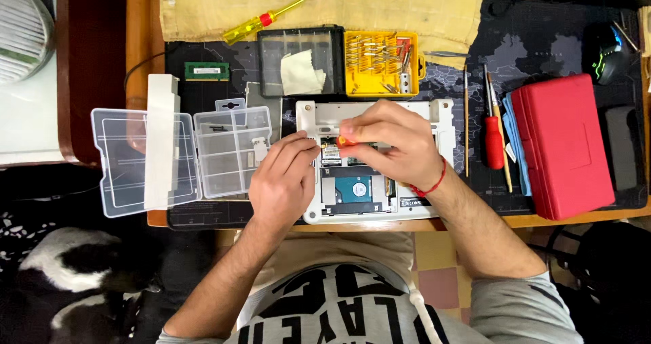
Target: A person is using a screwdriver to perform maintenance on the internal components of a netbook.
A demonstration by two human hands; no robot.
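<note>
Centre of frame: white laptop (376,161) lies underside up on the desk (475,222), bottom cover off, blue-labelled drive exposed near its lower edge. Right hand (393,144) clenched around a small red-and-yellow screwdriver (342,141), tip down into the open bay. Left hand (285,178) rests on the laptop's left edge, fingers curled, fingertips touching the chassis beside the screwdriver; grasping nothing visible. Left of centre: clear plastic compartment box (230,151), lid open. Upper centre: yellow bit tray (380,63). Upper left: yellow-handled screwdriver (268,17). Right: red case (563,147).
</note>
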